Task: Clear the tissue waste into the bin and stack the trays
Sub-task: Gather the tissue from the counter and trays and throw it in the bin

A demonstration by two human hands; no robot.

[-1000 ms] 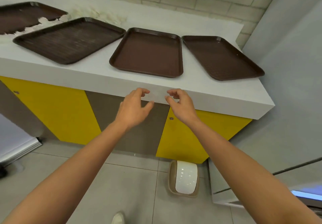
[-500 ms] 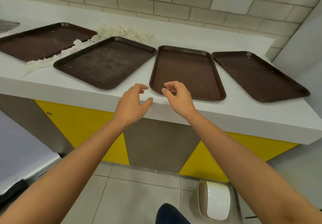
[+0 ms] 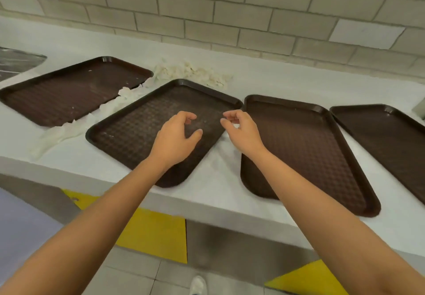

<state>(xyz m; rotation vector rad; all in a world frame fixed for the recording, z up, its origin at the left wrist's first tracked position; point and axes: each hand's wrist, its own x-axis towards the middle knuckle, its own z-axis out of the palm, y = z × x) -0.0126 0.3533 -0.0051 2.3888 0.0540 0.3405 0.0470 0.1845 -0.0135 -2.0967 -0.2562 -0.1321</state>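
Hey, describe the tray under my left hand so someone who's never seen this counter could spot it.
On the white counter below the brick wall, it is the second full tray from the left, directly beneath the left hand. It alone has the crumpled tissue heap behind its far edge and a tissue strip along its left side.

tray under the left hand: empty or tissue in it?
Empty, bar a few white specks: the brown rectangular plastic tray shows bare textured bottom. Crumpled white tissue lies on the white counter behind and beside it.
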